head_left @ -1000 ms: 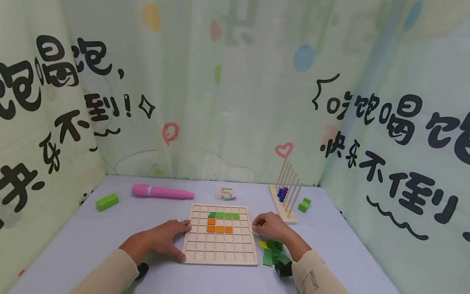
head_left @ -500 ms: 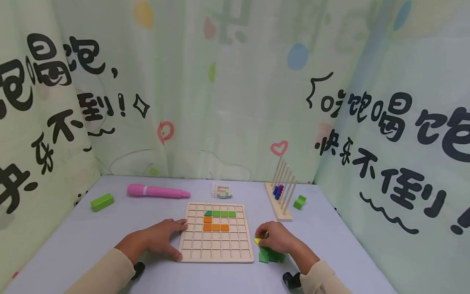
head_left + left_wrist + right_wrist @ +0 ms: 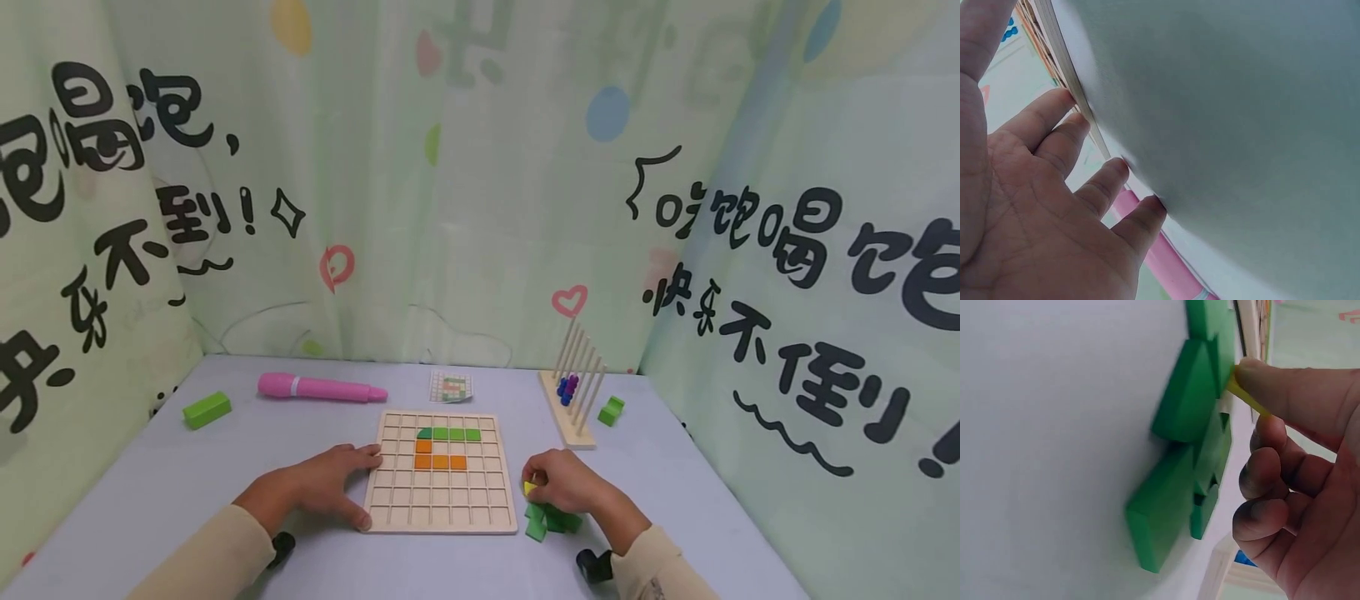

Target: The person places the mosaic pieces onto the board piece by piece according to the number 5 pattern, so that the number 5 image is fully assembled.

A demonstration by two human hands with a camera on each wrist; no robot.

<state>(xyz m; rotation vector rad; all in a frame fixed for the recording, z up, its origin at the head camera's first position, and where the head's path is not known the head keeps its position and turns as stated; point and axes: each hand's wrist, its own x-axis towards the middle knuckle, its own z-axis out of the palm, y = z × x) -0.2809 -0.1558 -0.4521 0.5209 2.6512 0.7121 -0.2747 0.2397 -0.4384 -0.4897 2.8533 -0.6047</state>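
Observation:
A square wooden grid board (image 3: 442, 496) lies in the middle of the table. Orange tiles (image 3: 441, 462), light green tiles (image 3: 457, 435) and a dark green piece with a rounded corner (image 3: 425, 433) sit in its cells. My left hand (image 3: 311, 487) rests at the board's left side, thumb by the near corner and fingertips along the edge; its fingers are spread in the left wrist view. To the right of the board, my right hand (image 3: 567, 482) pinches a yellow tile (image 3: 1247, 399) between thumb and forefinger. Just below that hand lies a heap of green tiles (image 3: 1163, 503).
At the back are a pink tube-shaped object (image 3: 322, 388), a small printed grid card (image 3: 452, 387) and a wooden rack of upright pegs (image 3: 579, 435) with blue and purple beads. Green blocks lie at far left (image 3: 207, 410) and right (image 3: 611, 411). Printed curtains enclose the table.
My right hand has moved from the board's right edge down to the tile heap and now pinches the yellow tile. Some green tiles have shifted. The left hand stays at the board.

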